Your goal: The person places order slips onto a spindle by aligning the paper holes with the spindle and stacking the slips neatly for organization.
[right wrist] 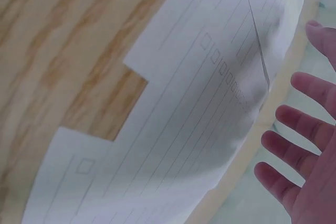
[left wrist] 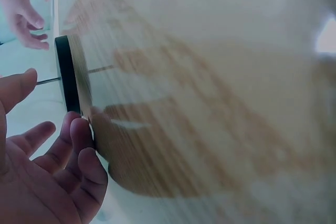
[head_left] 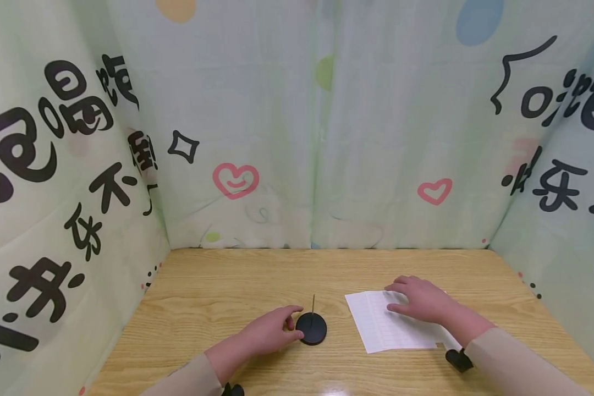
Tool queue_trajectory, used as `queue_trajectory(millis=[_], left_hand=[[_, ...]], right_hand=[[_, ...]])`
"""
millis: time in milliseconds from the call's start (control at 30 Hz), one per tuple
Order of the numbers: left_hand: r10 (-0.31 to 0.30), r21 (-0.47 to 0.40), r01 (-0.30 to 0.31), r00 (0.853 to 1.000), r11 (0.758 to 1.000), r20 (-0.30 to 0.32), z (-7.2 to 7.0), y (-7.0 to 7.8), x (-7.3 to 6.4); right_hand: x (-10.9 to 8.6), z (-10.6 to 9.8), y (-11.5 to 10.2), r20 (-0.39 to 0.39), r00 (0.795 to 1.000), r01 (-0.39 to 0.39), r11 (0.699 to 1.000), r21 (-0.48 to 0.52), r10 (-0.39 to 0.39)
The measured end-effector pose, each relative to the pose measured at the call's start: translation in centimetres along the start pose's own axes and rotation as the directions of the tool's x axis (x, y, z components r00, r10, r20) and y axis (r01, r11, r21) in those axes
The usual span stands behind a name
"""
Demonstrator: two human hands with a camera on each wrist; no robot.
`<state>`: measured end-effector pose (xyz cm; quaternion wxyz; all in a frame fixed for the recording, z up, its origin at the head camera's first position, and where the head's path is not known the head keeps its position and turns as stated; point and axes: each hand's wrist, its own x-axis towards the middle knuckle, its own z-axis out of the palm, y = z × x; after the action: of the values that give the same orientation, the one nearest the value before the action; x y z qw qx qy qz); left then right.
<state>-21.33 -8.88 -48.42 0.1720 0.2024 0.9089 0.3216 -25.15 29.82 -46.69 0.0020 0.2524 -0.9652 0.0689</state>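
A black round base with a thin upright spike, a bill spike (head_left: 312, 329), stands on the table. My left hand (head_left: 272, 329) is at its left side, thumb and fingers loosely bent at the rim. In the left wrist view the fingertips reach the edge of the base (left wrist: 68, 74), and the thumb lies near the spike (left wrist: 48, 81). White paper sheets (head_left: 376, 324) with printed lines and small boxes lie to the right, partly overlapping. Over their far right part is my right hand (head_left: 418, 300), fingers spread. In the right wrist view its fingers (right wrist: 294, 153) are apart and hold nothing.
The wooden table (head_left: 218, 280) is bounded at the back and sides by pale printed curtains (head_left: 287, 220). Black wrist straps or mounts (head_left: 458, 360) show under both sleeves. Light reflects off the table near its front edge.
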Motion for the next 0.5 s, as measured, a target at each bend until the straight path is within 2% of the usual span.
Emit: queue_trajectory(millis=[267,500], left_hand=[[-0.002,0.036,0.001,1.0,0.999,0.005,-0.1,0.0,0.5],[-0.024,0.031,0.022,0.999,0.999,0.049,-0.2,0.1,1.1]], right_hand=[[1.3,0.2,-0.5,0.027,0.999,0.028,1.0,-0.004,-0.028],[2.1,0.6,-0.5,0.031,0.998,0.047,0.999,-0.007,-0.047]])
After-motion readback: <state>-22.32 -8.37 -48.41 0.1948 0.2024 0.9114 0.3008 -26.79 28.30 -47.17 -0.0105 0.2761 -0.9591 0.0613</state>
